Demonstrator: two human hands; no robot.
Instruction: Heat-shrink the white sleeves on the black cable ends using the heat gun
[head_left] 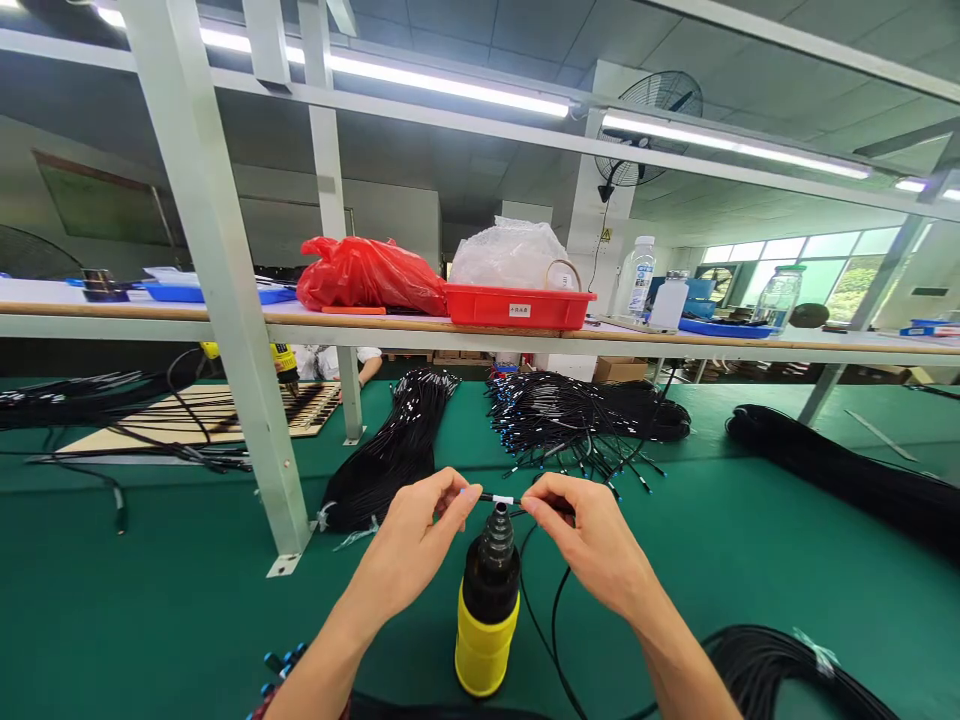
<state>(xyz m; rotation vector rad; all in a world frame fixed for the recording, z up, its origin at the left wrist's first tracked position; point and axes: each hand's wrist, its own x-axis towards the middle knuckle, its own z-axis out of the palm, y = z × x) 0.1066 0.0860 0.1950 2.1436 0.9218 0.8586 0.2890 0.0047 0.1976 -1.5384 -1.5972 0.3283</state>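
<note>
A thin black cable with a white sleeve on it is stretched level between my two hands. My left hand pinches its left end between thumb and fingers, and my right hand pinches it just right of the sleeve. Directly beneath the sleeve is the dark nozzle of an upright yellow and black heat gun; whether the cable touches the nozzle I cannot tell. From my right hand the cable loops down to the green table.
Behind my hands lie black cable bundles, one with blue-tipped ends. More coiled cables lie at the lower right. A white metal post rises at left. The shelf above carries a red tray and a red bag.
</note>
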